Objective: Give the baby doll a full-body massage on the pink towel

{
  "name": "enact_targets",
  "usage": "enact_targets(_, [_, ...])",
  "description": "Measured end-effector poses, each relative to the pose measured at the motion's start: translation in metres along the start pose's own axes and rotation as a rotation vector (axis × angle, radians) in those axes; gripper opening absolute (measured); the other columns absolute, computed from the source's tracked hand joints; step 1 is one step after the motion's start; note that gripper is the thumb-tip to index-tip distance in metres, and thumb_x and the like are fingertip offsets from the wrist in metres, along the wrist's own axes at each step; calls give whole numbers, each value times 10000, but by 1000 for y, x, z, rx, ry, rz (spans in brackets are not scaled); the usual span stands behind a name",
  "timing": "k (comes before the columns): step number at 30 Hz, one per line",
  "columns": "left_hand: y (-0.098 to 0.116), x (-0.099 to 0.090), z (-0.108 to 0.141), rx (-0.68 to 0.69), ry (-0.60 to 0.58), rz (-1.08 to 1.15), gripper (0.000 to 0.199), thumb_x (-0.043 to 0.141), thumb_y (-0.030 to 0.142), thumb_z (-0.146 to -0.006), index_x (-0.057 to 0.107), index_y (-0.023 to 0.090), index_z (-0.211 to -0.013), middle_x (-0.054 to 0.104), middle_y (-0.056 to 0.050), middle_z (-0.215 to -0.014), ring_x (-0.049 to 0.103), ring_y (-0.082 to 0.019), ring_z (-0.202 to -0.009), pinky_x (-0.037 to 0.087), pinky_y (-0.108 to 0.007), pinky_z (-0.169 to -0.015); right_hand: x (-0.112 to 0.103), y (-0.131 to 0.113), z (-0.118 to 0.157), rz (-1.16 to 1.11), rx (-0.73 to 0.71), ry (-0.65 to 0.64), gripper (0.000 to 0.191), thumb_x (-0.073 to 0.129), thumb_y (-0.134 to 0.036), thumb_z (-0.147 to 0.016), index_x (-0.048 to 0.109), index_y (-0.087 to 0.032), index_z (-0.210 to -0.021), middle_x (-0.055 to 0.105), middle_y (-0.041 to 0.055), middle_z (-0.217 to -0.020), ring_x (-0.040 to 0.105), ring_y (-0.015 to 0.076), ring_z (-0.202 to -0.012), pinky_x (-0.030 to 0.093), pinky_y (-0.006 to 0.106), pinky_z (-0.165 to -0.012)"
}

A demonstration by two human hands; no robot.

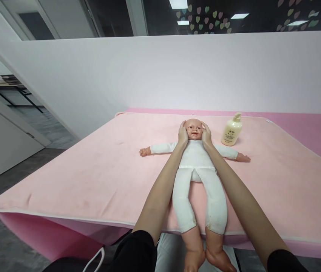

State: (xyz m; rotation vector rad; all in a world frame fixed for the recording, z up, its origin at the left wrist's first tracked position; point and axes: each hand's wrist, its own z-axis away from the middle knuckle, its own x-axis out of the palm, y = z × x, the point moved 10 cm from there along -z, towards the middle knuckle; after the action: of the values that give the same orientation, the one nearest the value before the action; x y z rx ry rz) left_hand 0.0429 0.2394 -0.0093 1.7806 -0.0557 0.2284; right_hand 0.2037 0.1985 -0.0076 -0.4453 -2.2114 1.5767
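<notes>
A baby doll point(196, 156) with a white cloth body lies on its back, face up, its arms spread to both sides. My left hand point(182, 134) rests against the left side of the doll's head point(193, 129), fingers stretched along it. On the other side of the head, my right hand point(206, 134) lies in the same way, its fingertips near the temple. Both hands are open and cup the head between them. My forearms run along the doll's body, and its feet reach past the table's front edge.
A pale yellow pump bottle point(231, 130) stands upright beyond the doll's arm on the right. Under the doll a light pink blanket point(92, 170) covers the table, over a darker pink cover point(313, 132). A white wall point(155, 71) rises behind. A white cable point(96, 260) hangs at the front.
</notes>
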Motion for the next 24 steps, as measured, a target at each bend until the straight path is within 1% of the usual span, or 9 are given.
enact_targets(4, [4, 7, 3, 36, -60, 47, 414, 346, 167, -823, 525, 133, -1194, 513, -53, -1289, 452, -160, -1210, 353, -247, -1013, -7, 8, -2, -72, 61, 65, 444, 342, -216, -701, 568, -148, -1077, 571, 51, -1192, 497, 170, -1109, 360, 328, -995])
enact_targets(7, [5, 10, 5, 41, -78, 46, 386, 346, 231, -872, 536, 123, -1191, 508, -60, -1299, 434, -159, -1230, 316, -258, -1045, -11, 11, -3, -76, 54, 99, 390, 355, -285, -759, 568, -145, -1054, 570, 61, -1190, 496, 163, -1118, 334, 326, -1016])
enact_targets(12, [2, 10, 3, 16, -73, 33, 372, 342, 241, -900, 542, 156, -1202, 504, -31, -1306, 429, -145, -1235, 314, -252, -1048, -11, 12, -5, -30, 20, 79, 372, 354, -324, -791, 567, -179, -1059, 568, 43, -1199, 488, 149, -1137, 326, 323, -1025])
enact_targets(17, [3, 8, 3, 51, -68, 22, 376, 356, 235, -897, 540, 132, -1208, 500, -49, -1310, 427, -146, -1238, 297, -244, -1057, -9, 15, -6, 21, 29, 62, 419, 343, -338, -806, 553, -158, -1122, 540, 65, -1246, 464, 162, -1177, 323, 326, -1032])
enact_targets(21, [5, 9, 3, 66, -71, 25, 393, 360, 214, -889, 521, 86, -1223, 488, -85, -1317, 423, -157, -1242, 288, -255, -1065, -7, 21, -8, 55, 51, 50, 430, 335, -337, -815, 539, -190, -1163, 518, 38, -1281, 434, 161, -1211, 311, 340, -1045])
enact_targets(24, [3, 9, 2, 61, -78, 43, 398, 363, 228, -889, 513, 97, -1234, 480, -78, -1325, 422, -158, -1244, 297, -258, -1060, -8, 22, -8, 59, 57, 55, 422, 332, -314, -811, 547, -196, -1154, 525, 28, -1277, 444, 152, -1201, 321, 336, -1040])
